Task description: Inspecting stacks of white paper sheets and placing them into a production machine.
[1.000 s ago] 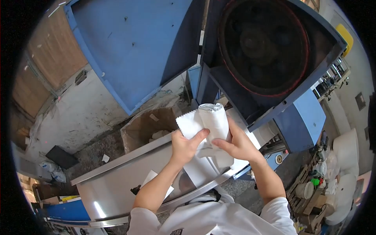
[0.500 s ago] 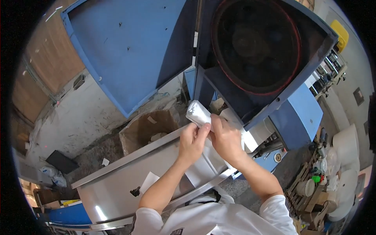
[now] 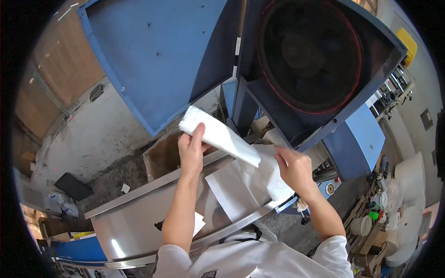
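Observation:
My left hand [image 3: 191, 150] is closed round the near side of a long white folded bundle [image 3: 215, 131], its thumb lying on top. The bundle slants from upper left down to the right, above the steel table. Its material could be thin plastic or paper; I cannot tell which. Off its lower right end, a thin crumpled white sheet [image 3: 266, 178] spreads toward my right hand [image 3: 295, 170]. The right fingers are pinched at the sheet's upper right edge. A flat white sheet [image 3: 227, 192] lies on the table below the bundle.
The steel table [image 3: 143, 222] has a raised rim. A cardboard box [image 3: 160, 160] stands behind it. Beyond hang a blue panel [image 3: 153, 69] and a dark housing with a large round disc [image 3: 306, 60]. Tubs and cartons [image 3: 364, 226] crowd the floor at right.
My hands have parted. The left has moved left and up with the bundle, which now shows at greater length; the right has gone right. A crumpled sheet now spreads between them.

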The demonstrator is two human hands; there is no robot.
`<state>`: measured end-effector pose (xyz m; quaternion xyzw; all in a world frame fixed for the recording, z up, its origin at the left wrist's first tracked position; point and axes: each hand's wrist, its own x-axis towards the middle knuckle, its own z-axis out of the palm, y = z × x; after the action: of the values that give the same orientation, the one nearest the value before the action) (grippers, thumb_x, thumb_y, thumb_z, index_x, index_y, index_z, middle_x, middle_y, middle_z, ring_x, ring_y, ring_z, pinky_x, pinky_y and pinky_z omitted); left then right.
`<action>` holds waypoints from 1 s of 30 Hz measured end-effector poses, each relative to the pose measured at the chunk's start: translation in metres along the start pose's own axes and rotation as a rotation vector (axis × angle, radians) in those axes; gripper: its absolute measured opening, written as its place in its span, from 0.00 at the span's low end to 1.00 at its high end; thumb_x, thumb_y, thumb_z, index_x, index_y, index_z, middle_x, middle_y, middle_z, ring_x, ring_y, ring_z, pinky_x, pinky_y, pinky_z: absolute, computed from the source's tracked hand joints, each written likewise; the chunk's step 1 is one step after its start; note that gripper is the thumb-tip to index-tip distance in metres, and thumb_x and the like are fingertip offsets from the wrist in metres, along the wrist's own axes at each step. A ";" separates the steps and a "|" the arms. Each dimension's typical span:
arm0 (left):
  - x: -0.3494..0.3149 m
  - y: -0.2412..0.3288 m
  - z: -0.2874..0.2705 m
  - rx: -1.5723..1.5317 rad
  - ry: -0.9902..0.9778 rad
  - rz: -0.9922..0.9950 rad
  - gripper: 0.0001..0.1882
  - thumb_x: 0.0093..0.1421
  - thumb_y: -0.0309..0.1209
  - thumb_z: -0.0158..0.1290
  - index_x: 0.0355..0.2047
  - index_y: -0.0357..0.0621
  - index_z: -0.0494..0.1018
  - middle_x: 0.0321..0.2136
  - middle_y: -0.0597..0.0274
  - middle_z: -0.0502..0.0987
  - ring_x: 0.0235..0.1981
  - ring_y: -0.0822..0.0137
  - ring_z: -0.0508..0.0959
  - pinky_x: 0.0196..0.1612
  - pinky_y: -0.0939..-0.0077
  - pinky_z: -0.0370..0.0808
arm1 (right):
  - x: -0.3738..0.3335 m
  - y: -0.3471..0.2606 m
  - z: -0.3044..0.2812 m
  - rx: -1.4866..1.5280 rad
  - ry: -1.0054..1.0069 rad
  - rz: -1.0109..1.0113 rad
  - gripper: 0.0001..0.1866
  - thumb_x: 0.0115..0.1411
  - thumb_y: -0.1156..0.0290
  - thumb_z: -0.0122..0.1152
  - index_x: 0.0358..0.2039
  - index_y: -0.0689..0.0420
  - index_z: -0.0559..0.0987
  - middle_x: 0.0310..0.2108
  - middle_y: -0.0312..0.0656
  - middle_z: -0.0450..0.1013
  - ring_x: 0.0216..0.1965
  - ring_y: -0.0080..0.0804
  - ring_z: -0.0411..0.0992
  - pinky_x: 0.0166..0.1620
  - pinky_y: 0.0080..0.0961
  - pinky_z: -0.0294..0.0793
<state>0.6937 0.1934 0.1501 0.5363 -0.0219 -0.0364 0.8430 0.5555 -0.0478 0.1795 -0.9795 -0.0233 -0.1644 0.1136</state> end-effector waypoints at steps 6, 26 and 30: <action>-0.025 0.005 0.029 -0.012 -0.416 0.011 0.18 0.66 0.36 0.54 0.48 0.33 0.72 0.41 0.57 0.78 0.40 0.70 0.79 0.43 0.76 0.78 | 0.037 -0.005 0.005 0.967 -0.193 0.038 0.45 0.47 0.59 0.78 0.58 0.71 0.67 0.54 0.52 0.71 0.55 0.34 0.71 0.56 0.29 0.69; -0.030 0.009 0.019 -0.290 -0.265 -0.109 0.24 0.71 0.46 0.45 0.55 0.38 0.67 0.45 0.60 0.77 0.46 0.68 0.79 0.50 0.69 0.76 | 0.016 -0.013 0.001 0.936 -0.365 0.179 0.11 0.55 0.69 0.72 0.34 0.62 0.81 0.26 0.35 0.76 0.31 0.17 0.71 0.33 0.22 0.70; -0.036 0.011 0.024 -0.303 -0.273 -0.206 0.23 0.70 0.46 0.45 0.52 0.38 0.68 0.43 0.59 0.78 0.43 0.68 0.80 0.47 0.69 0.77 | 0.018 -0.011 0.000 0.722 -0.212 -0.018 0.05 0.55 0.76 0.67 0.31 0.61 0.80 0.28 0.43 0.78 0.30 0.31 0.77 0.33 0.27 0.74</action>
<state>0.6565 0.1795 0.1700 0.3931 -0.0750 -0.1973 0.8949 0.5718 -0.0371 0.1879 -0.8878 -0.1002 -0.0442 0.4470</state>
